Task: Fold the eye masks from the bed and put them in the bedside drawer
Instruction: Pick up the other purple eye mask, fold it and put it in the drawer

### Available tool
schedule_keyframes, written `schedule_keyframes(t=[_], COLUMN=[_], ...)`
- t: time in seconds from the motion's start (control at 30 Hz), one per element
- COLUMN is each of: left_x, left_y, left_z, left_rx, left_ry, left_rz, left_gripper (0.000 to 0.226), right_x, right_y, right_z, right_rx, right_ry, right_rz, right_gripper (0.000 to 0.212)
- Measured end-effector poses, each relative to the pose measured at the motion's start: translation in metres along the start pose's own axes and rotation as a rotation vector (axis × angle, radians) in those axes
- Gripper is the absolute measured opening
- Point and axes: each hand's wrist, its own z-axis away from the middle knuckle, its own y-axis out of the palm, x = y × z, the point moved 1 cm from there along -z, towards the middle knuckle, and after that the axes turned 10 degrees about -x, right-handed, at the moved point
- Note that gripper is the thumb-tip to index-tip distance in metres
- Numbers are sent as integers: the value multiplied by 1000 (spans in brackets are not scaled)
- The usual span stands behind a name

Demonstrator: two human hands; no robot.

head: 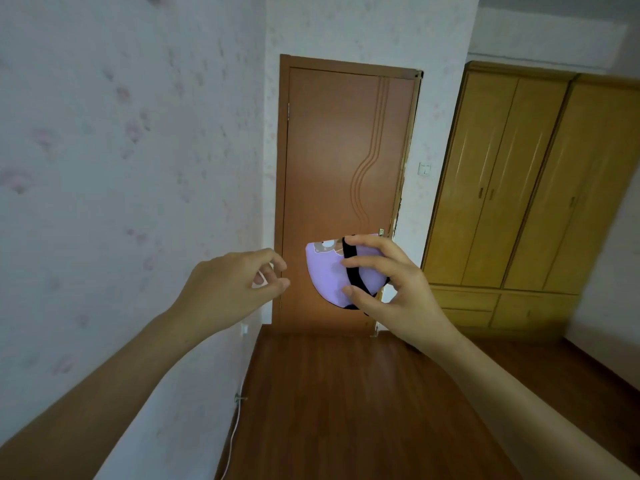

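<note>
Fingers of the right hand pinch a folded lilac fabric eye mask with black elastic strap mid-air before the brown door; left hand hangs loosely curled, empty. Soft, light; best gripped across strap and fold.

We count two hands, left hand at nine o'clock, right hand at three, one purple eye mask, one brown door at twelve, one wardrobe, one light switch.

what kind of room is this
Likely a bedroom: a tall wooden wardrobe stands by a closed door, the wall has floral wallpaper, and the right hand holds an eye mask.
</note>
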Motion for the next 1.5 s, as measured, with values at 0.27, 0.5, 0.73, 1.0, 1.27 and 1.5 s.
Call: schedule_keyframes(t=[0.27,0.5,0.73,1.0,1.27,1.5], left_x=[57,95,94,73,57,31], left_y=[97,165,251,359,439,531], left_z=[-128,-237,-321,-415,-501,-580], left_rx=[5,24,95,104,116,173], left_ry=[80,159,230,263,271,398], left_rz=[62,83,122,138,200,315], left_gripper=[19,21,24,25,24,20], right_x=[-125,-221,-327,-449,-543,-608], right_y=[35,52,45,13,-18,-43], right_z=[-76,-136,-173,-225,-263,-264], right_rx=[-38,-101,-139,-180,-164,-230], right_ry=[12,17,50,25,52,179], right_rz=[60,126,173,211,287,399], right_gripper=[28,27,27,27,28,29])
